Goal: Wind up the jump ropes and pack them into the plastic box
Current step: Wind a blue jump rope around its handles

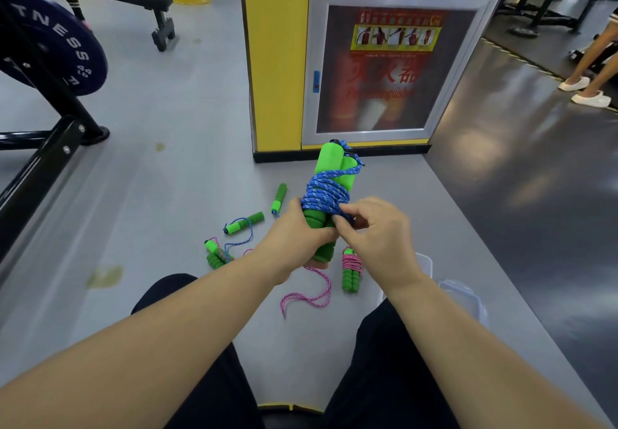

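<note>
Head view: left hand (297,231) grips the handles (329,161); right hand (378,228) pinches the blue rope (326,191) at its tail, winding nearly complete. Loose rope (245,224) lies at 9 o'clock, pink rope (351,268) at 6 o'clock. Box (465,298), at 4 o'clock, appears unfilled; packing remains.

Left hand (297,231) grips wound rope bundle (329,191) (right hand (374,228) pinches cord).

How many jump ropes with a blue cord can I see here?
2. The wound blue rope is held by the left hand and right hand. The loose blue rope lies on the floor, left of them. Arms may hide more.
</note>
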`<state>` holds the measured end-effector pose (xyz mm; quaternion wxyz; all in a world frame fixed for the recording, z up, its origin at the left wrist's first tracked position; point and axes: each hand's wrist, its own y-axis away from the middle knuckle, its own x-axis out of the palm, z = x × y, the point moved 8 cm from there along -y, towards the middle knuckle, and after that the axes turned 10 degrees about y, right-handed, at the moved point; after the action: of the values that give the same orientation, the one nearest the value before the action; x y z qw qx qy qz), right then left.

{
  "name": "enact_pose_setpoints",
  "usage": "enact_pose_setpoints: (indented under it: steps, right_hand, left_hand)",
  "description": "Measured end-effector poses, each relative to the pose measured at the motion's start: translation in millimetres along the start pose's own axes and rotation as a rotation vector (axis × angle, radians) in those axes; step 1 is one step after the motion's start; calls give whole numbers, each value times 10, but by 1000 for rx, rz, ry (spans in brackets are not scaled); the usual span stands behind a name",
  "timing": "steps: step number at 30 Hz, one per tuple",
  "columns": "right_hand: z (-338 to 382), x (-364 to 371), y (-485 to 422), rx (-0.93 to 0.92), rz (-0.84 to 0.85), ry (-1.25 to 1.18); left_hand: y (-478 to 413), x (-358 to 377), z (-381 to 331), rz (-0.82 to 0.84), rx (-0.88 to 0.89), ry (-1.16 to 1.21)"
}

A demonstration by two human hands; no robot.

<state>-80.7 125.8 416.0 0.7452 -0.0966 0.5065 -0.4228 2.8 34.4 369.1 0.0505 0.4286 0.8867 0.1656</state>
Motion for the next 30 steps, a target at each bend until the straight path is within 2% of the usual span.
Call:
enact_pose_setpoints:
  steps: [7, 17, 19, 23, 26, 30]
  right_hand:
    - [4, -19, -45, -13, 32, -53]
    - [43, 81, -37, -47, 12, 88]
    - [34, 77, -30, -14, 12, 26]
    - [-65, 90, -10, 188, 56, -226]
    - [-91, 86, 17, 270, 80, -345]
    - [-160, 144, -9, 345, 202, -452]
  left_hand:
    - [-10, 11, 38, 34, -48, 42]
    - [-27, 22, 57, 19, -61, 32]
    - [-33, 35, 71, 23, -92, 71]
    - [-44, 74, 78, 35, -119, 118]
    - [-51, 79, 93, 38, -134, 130]
    - [-67, 95, 112, 63, -150, 132]
